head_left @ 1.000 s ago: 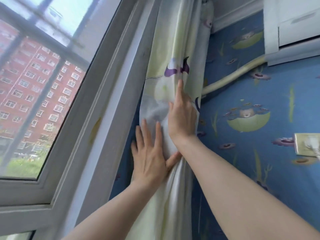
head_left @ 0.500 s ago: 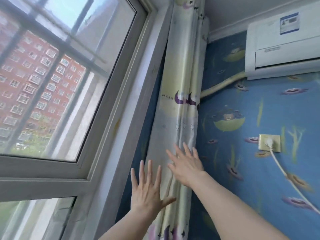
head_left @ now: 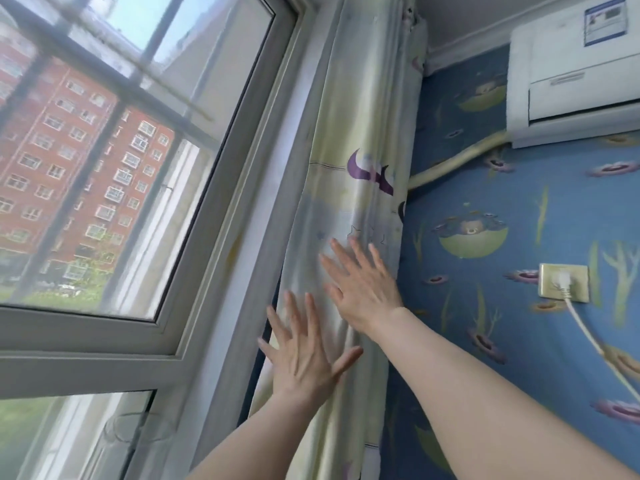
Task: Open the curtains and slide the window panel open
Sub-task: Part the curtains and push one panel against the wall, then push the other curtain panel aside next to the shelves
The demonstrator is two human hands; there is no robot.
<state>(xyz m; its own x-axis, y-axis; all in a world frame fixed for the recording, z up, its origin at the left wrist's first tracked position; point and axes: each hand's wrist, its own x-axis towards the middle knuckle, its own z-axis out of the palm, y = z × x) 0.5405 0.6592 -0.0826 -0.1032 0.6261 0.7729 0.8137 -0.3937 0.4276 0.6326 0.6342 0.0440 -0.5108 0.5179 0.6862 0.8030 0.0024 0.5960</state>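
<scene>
A pale yellow curtain point(head_left: 360, 126) with purple prints hangs bunched in a narrow column between the window frame and the blue wall. My left hand point(head_left: 304, 355) lies flat on its lower left folds, fingers spread. My right hand point(head_left: 360, 285) is flat on the curtain a little higher and to the right, fingers apart. Neither hand grips the cloth. The window point(head_left: 114, 174) fills the left side, with a grey frame point(head_left: 242, 188), glass panes and bars outside. The lower pane point(head_left: 69, 438) sits under a horizontal rail.
A white air conditioner point(head_left: 575, 81) hangs high on the blue patterned wall point(head_left: 485, 341), with its hose point(head_left: 453, 161) running down to the curtain. A wall socket point(head_left: 562, 282) holds a white plug and cable. Red apartment blocks show outside.
Both hands have slid down the curtain and gone from pressing the folds to lying flat with spread fingers. The view has pulled back and tilted, showing more window and the air conditioner.
</scene>
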